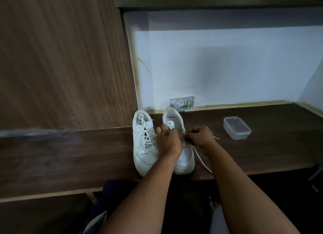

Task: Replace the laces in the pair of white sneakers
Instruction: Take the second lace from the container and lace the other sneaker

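Fingers of the right hand [199, 137] pinch a white lace [202, 161] at the eyelets of the right sneaker [185, 159]; the left hand [168, 140] curls over its tongue, hiding the eyelets and what it grips. The lace trails toward the near edge of the dark wooden desk [70, 155]. The left sneaker [142, 146], laced, touches a wood panel [61, 59]. Open desk lies rightward, up to a clear lidded container [236, 128].
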Tool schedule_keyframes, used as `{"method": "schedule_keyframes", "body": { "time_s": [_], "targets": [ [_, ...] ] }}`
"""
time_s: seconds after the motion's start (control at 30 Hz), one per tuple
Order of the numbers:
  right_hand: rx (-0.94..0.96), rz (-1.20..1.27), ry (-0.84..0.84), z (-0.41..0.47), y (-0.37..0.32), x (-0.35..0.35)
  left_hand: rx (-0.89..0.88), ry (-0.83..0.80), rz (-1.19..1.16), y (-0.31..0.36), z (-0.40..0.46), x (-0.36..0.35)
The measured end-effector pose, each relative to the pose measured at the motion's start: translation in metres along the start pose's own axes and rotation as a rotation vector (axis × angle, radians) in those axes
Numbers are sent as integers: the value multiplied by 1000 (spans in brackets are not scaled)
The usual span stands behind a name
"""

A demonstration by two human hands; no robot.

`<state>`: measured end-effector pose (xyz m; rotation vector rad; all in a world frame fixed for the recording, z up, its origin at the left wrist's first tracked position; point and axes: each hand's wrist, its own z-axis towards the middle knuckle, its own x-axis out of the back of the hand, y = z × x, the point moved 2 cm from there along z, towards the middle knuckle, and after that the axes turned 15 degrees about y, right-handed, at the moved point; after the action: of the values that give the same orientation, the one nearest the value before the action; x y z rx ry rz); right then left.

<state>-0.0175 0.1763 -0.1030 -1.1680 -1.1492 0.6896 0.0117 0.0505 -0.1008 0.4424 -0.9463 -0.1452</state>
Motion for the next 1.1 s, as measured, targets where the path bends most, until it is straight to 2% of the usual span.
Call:
{"method": "schedule_keyframes", "body": {
  "time_s": [0.1, 0.23, 0.43, 0.57, 0.87, 1.1],
  "targets": [
    [15, -10, -6, -1, -1, 1, -34, 18, -16, 1, -1, 0],
    [-5, 22, -15, 0, 0, 2, 59, -41, -67, -2, -1, -1],
    [-23, 41, -32, -1, 1, 1, 99, -64, -47, 4, 0, 5],
    [-13, 18, -43, 0, 0, 2, 29, -81, -43, 3, -3, -2],
    [-44, 56, -79, 1, -2, 0, 150, -62, -79, 1, 2, 0],
    [-96, 141, -134, 0, -2, 0, 91, -69, -72, -3, -1, -8]
  ]
}}
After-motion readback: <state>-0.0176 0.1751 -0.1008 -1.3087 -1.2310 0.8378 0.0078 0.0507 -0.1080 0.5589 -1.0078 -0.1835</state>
